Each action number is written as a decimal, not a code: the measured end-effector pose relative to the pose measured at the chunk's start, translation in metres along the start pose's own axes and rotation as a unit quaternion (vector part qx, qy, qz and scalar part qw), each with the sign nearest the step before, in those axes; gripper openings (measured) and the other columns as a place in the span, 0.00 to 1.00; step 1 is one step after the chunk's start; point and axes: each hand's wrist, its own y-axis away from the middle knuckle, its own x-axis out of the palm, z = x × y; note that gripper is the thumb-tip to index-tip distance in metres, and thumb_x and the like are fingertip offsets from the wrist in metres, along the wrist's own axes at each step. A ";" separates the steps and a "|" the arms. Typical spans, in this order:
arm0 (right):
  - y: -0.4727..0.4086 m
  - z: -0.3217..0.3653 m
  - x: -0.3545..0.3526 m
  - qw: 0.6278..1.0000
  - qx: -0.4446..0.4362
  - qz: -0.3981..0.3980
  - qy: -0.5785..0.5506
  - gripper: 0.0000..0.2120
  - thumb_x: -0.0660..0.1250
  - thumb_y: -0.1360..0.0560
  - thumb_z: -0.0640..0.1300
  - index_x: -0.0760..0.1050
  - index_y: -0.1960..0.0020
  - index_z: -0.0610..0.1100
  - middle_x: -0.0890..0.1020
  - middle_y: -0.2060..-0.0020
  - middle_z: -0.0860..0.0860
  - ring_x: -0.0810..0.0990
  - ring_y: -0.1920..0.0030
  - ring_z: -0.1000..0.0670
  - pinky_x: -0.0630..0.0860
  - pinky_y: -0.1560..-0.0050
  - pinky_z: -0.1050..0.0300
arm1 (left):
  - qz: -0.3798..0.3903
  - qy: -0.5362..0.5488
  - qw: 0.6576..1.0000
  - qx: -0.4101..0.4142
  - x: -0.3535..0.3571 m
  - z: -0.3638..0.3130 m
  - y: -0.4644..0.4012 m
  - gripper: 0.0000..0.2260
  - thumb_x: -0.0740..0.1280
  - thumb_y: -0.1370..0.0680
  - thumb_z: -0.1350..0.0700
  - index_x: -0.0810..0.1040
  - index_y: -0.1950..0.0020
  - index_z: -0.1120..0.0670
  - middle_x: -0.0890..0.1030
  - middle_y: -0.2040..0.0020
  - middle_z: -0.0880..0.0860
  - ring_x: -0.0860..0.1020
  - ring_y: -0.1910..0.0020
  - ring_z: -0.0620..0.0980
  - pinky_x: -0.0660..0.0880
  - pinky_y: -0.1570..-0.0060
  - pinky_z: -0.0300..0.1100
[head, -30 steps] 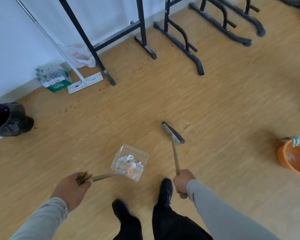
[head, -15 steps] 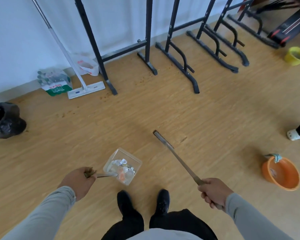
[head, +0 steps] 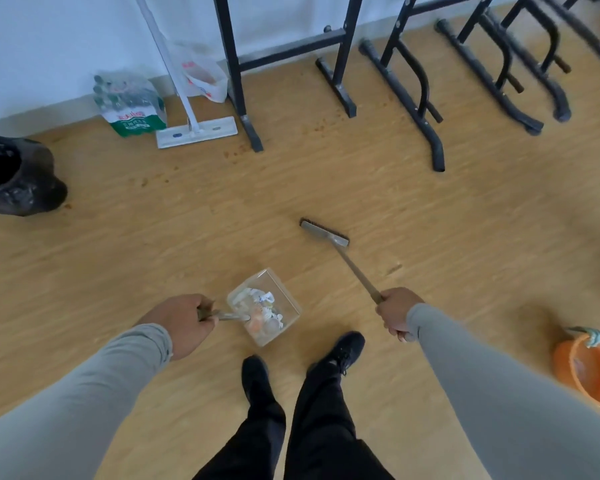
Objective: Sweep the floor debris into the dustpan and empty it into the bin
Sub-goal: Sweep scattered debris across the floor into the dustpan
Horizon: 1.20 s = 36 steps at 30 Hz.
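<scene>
Dustpan point(head: 264, 307): clear, loaded with paper scraps, carried near the feet by its handle, left hand point(head: 181, 323) curled round it, probably kept level against spilling. Broom point(head: 340, 251): right hand point(head: 397, 313) wrapped round the shaft, head angled far and leftward. Bin point(head: 14, 176): black-lined, far left, well apart; emptying not yet done.

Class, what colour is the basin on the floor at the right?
Orange basin, clearest in the head view.

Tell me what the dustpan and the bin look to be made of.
Dustpan: clear rigid plastic, glossy; the floor and the scraps inside show through its walls. Its handle looks like metal, grey and shiny. Bin: lined with a black plastic bag, wrinkled and slightly shiny; the bin itself is hidden.
</scene>
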 end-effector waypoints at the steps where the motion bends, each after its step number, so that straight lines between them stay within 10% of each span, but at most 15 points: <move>1: -0.002 0.002 0.007 0.999 -0.003 0.005 0.048 0.19 0.56 0.21 0.36 0.72 0.31 0.41 0.75 0.61 0.43 0.69 0.68 0.46 0.66 0.71 0.56 | -0.001 0.000 1.000 -0.004 0.001 -0.001 -0.003 0.12 0.63 0.20 0.44 0.74 0.37 0.43 0.77 0.54 0.42 0.76 0.61 0.41 0.68 0.67 0.37; 10: 0.067 -0.090 0.010 0.966 -0.005 -0.019 0.259 0.31 0.53 0.20 0.39 0.57 0.23 0.67 0.80 0.53 0.54 0.83 0.58 0.51 0.82 0.59 0.56 | 0.031 -0.023 0.999 0.013 0.007 -0.005 -0.016 0.12 0.62 0.20 0.44 0.76 0.39 0.46 0.79 0.53 0.44 0.79 0.56 0.46 0.73 0.58 0.41; 18: 0.097 -0.126 -0.027 0.988 0.096 -0.012 -0.123 0.18 0.59 0.17 0.45 0.70 0.28 0.56 0.69 0.71 0.45 0.59 0.77 0.51 0.56 0.75 0.62 | 0.042 -0.010 0.999 0.027 0.014 -0.018 -0.034 0.09 0.62 0.20 0.46 0.76 0.43 0.47 0.80 0.50 0.45 0.79 0.54 0.48 0.74 0.54 0.41; 27: -0.007 -0.062 0.036 0.986 0.124 -0.033 -0.106 0.17 0.55 0.19 0.36 0.73 0.33 0.37 0.73 0.69 0.43 0.69 0.72 0.46 0.66 0.72 0.55 | 0.017 -0.017 1.000 0.016 0.019 -0.012 -0.042 0.08 0.62 0.19 0.45 0.75 0.44 0.46 0.79 0.56 0.43 0.79 0.59 0.47 0.75 0.59 0.41; 36: 0.081 -0.053 0.085 0.990 0.058 0.117 -0.045 0.19 0.52 0.21 0.38 0.70 0.34 0.49 0.64 0.71 0.49 0.61 0.76 0.50 0.59 0.75 0.60 | 0.017 -0.022 1.000 0.011 0.021 -0.022 -0.037 0.10 0.60 0.19 0.45 0.75 0.42 0.47 0.77 0.59 0.44 0.77 0.61 0.47 0.68 0.65 0.40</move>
